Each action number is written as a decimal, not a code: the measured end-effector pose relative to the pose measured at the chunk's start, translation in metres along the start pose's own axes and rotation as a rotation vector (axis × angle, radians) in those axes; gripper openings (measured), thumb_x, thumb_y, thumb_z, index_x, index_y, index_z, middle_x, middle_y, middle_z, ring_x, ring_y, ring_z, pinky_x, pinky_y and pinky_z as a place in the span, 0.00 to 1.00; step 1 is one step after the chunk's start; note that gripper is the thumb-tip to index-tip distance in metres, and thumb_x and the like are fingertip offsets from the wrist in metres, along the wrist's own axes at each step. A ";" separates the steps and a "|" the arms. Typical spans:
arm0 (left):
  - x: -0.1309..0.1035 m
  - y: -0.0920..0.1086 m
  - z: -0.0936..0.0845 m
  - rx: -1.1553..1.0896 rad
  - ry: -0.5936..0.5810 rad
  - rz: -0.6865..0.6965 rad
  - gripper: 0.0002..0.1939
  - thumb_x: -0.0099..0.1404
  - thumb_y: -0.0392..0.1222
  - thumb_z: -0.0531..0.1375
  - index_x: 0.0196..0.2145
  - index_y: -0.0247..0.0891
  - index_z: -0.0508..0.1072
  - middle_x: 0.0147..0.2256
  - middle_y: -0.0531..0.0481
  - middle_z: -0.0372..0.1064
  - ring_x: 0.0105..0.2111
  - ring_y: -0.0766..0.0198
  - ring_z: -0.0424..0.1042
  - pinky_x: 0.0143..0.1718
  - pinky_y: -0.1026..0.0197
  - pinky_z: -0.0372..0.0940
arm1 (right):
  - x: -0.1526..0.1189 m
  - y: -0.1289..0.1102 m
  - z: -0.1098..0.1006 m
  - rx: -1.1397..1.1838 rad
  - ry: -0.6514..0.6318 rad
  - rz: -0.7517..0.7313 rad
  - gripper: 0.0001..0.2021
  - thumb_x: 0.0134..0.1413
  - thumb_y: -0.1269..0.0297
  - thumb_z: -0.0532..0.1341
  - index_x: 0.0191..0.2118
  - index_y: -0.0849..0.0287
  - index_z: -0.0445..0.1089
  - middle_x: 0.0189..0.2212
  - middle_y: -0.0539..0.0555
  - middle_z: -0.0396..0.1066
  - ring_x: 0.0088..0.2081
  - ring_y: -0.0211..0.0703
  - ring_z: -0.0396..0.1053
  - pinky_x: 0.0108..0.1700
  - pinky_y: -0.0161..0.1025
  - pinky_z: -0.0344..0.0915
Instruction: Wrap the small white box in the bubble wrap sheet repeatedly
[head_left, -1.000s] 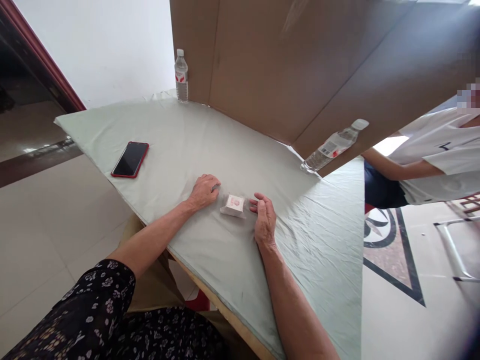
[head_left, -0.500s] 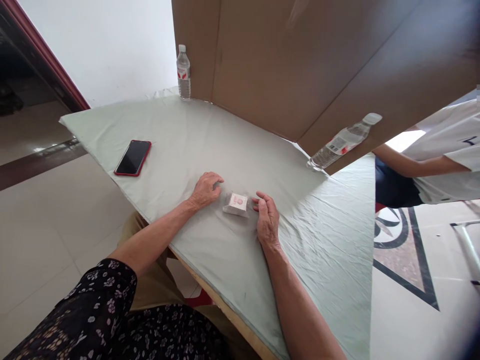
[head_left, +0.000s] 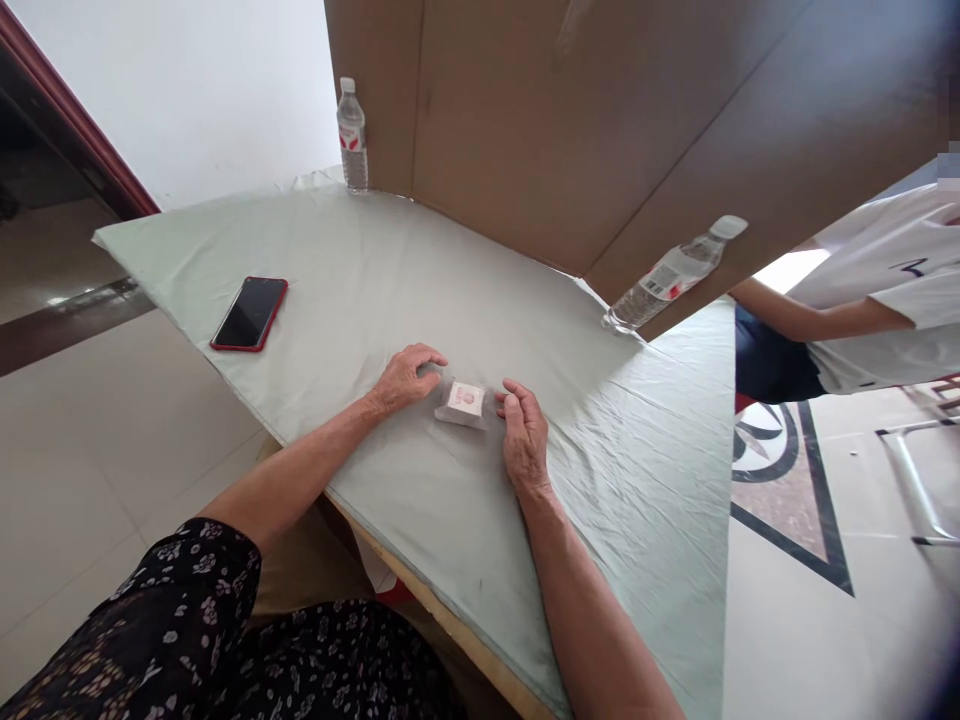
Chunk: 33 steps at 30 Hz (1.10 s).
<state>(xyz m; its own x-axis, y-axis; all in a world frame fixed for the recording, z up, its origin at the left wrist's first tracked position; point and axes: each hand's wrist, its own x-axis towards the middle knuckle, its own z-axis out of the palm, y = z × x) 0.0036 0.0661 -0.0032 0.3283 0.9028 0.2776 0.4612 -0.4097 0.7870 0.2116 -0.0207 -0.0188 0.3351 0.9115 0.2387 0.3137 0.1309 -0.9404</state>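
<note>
A small white block with red print, in a clear plastic wrapper, lies on the pale green tablecloth. Just left of it, my left hand rests on the cloth, fingers curved and apart, holding nothing. On the other side of the packet, my right hand stands on its edge with the palm towards it. Its fingers are loosely bent, with nothing held in them. Both hands are close to the packet, and neither appears to grip it.
A phone in a red case lies near the table's left edge. Tall cardboard panels stand behind, with one water bottle at their left end and another water bottle at the right. Beyond them sits a person in a white shirt.
The view has shifted slightly, so most things appear a little further left. My left hand seems slightly nearer the packet; the packet stays on the cloth between my hands.
</note>
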 end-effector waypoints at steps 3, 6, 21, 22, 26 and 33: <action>-0.002 0.005 -0.008 -0.104 -0.127 -0.032 0.18 0.58 0.39 0.58 0.47 0.38 0.77 0.50 0.45 0.75 0.49 0.53 0.73 0.54 0.50 0.68 | -0.001 0.000 -0.001 -0.017 -0.008 -0.026 0.20 0.63 0.49 0.54 0.51 0.55 0.71 0.52 0.58 0.73 0.50 0.50 0.72 0.55 0.53 0.67; -0.005 0.008 -0.014 -0.167 -0.289 -0.017 0.28 0.59 0.43 0.61 0.57 0.40 0.71 0.56 0.44 0.72 0.55 0.49 0.71 0.57 0.48 0.66 | -0.006 -0.003 -0.001 -0.049 0.006 -0.119 0.16 0.64 0.53 0.54 0.49 0.53 0.72 0.52 0.58 0.74 0.53 0.49 0.70 0.56 0.51 0.67; -0.010 0.014 0.003 -0.066 -0.362 0.203 0.42 0.55 0.40 0.63 0.66 0.39 0.57 0.52 0.44 0.72 0.50 0.52 0.72 0.55 0.50 0.65 | 0.020 -0.045 -0.013 -0.706 -0.284 -0.647 0.08 0.62 0.61 0.61 0.41 0.48 0.78 0.54 0.55 0.74 0.53 0.55 0.69 0.52 0.55 0.63; -0.010 0.013 0.004 -0.073 -0.362 0.200 0.42 0.55 0.40 0.63 0.66 0.38 0.56 0.51 0.44 0.73 0.49 0.53 0.72 0.53 0.51 0.66 | 0.023 -0.049 -0.012 -0.743 -0.318 -0.667 0.08 0.62 0.62 0.60 0.41 0.48 0.78 0.53 0.55 0.75 0.53 0.55 0.69 0.52 0.54 0.62; -0.009 0.011 0.007 -0.090 -0.364 0.198 0.42 0.56 0.39 0.61 0.67 0.36 0.55 0.47 0.45 0.73 0.45 0.54 0.72 0.50 0.52 0.67 | 0.025 -0.057 -0.005 -0.776 -0.382 -0.693 0.08 0.62 0.66 0.59 0.39 0.48 0.77 0.51 0.54 0.77 0.51 0.53 0.70 0.53 0.54 0.59; -0.012 0.014 0.009 -0.134 -0.355 0.210 0.44 0.53 0.35 0.60 0.67 0.37 0.53 0.51 0.43 0.70 0.49 0.53 0.70 0.54 0.50 0.65 | 0.035 -0.054 0.005 -0.720 -0.258 -0.671 0.08 0.61 0.66 0.56 0.33 0.53 0.73 0.50 0.55 0.77 0.49 0.51 0.73 0.54 0.52 0.59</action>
<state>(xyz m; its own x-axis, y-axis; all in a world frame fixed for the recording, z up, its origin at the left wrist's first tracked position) 0.0138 0.0485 -0.0004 0.6777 0.6910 0.2513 0.2503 -0.5381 0.8049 0.2016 0.0058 0.0394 -0.2818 0.8037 0.5241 0.8554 0.4579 -0.2422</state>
